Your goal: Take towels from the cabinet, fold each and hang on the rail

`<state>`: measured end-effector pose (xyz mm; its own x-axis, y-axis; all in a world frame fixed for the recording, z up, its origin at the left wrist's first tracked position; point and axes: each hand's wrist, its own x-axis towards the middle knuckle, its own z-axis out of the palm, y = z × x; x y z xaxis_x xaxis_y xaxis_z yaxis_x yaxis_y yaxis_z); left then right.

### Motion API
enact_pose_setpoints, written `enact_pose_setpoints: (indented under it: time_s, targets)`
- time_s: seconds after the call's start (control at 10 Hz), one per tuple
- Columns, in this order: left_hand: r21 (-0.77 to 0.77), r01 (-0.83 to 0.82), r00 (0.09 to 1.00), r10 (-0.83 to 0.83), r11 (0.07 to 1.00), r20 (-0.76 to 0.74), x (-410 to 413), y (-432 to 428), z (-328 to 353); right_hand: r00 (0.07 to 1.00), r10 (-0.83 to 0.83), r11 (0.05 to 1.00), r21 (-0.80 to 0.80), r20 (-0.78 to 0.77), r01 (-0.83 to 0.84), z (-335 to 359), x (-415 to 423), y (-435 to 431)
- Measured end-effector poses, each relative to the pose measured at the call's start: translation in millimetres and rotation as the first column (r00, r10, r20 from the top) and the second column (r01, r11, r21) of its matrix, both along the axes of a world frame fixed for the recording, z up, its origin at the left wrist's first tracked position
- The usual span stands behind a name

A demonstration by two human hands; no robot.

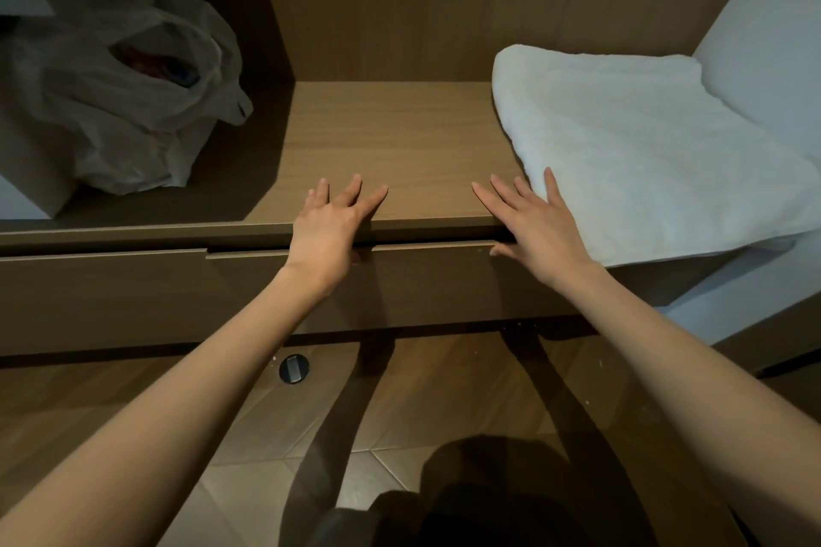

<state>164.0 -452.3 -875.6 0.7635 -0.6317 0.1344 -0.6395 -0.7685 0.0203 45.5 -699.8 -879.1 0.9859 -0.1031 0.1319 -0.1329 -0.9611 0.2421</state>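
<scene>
Fetch step: left hand point(331, 227) and right hand point(533, 229) spread flat, empty, over the cabinet shelf point(391, 138) edge. White towel point(644, 147) lies at 2 o'clock. Next move likely reaching right and gripping it.

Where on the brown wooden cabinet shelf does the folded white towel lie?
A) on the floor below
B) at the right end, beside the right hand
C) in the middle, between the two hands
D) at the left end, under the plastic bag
B: the folded white towel lies at the right end of the brown wooden shelf, next to the open right hand.
</scene>
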Motion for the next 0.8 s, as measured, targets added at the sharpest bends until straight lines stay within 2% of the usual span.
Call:
enact_pose_setpoints:
  time_s: [0.3,0.5,0.6,0.7,0.8]
  targets:
    - [0.014,-0.004,0.998,0.003,1.0,0.068,-3,0,1,0.993,-0.005,1.0,0.018,0.114,0.003,-11,7,-3]
    - [0.025,0.003,0.997,-0.004,1.0,0.074,-1,0,-3,0.994,-0.021,0.999,0.026,0.105,0.019,-9,6,-1]
    - [0.085,0.035,0.998,-0.04,0.996,0.058,0,2,-3,0.998,-0.063,0.996,0.058,0.005,0.063,-2,4,7]
    - [0.143,0.028,0.998,-0.021,0.989,-0.052,-2,2,14,0.982,-0.117,0.981,0.135,-0.148,0.137,20,3,19]
    - [0.234,0.099,0.986,-0.063,0.967,-0.154,-9,2,52,0.95,-0.108,0.955,0.234,-0.293,0.181,51,-2,34]
